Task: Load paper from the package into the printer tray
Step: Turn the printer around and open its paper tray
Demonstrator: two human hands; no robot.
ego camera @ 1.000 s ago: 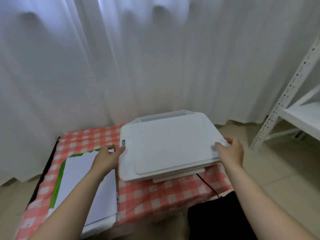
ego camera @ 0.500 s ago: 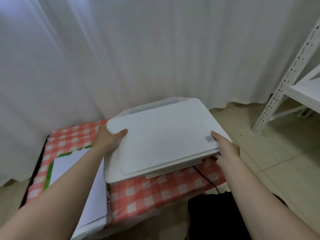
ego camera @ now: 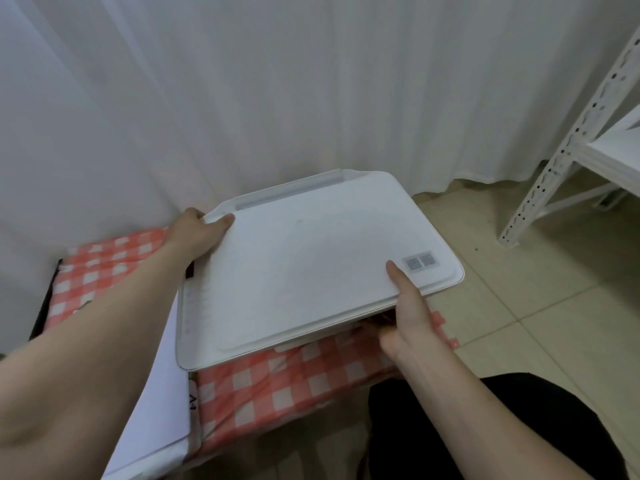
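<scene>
Both hands grip the white printer (ego camera: 311,268) above the checked worktop (ego camera: 277,382), the left hand (ego camera: 194,233) closed on its far left corner and the right hand (ego camera: 405,317) pinching its near right edge, thumb on top, while the paper package (ego camera: 162,386) lies just left of it.

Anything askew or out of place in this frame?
Yes. The printer sits skewed on the checked tablecloth, its right corner jutting over the floor. The left hand and right hand grip its edges. It partly overlaps the paper.
</scene>
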